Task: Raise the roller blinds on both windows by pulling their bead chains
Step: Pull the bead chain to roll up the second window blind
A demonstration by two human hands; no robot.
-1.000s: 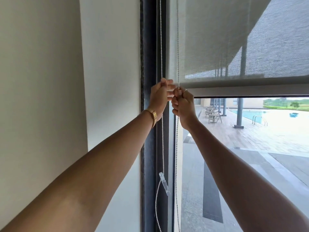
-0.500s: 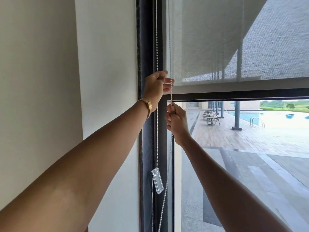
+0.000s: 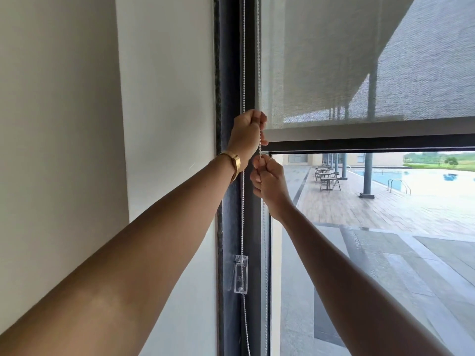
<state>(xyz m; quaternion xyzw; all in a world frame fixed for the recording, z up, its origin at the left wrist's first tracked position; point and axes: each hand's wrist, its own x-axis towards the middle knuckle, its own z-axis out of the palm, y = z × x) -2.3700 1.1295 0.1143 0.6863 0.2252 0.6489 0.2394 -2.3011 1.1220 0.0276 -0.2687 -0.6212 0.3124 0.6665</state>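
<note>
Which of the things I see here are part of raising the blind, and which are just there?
Part of the job:
- bead chain
- roller blind
- left hand, closed on the chain
- right hand, closed on the chain below it

Just there:
- clear plastic chain clip
- gold bracelet
- window frame
- patio chairs and pool outside

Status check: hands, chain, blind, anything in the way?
Left hand and right hand both shut on bead chain, left above right. Roller blind part raised, covering the upper pane. Nothing in the way.
</note>
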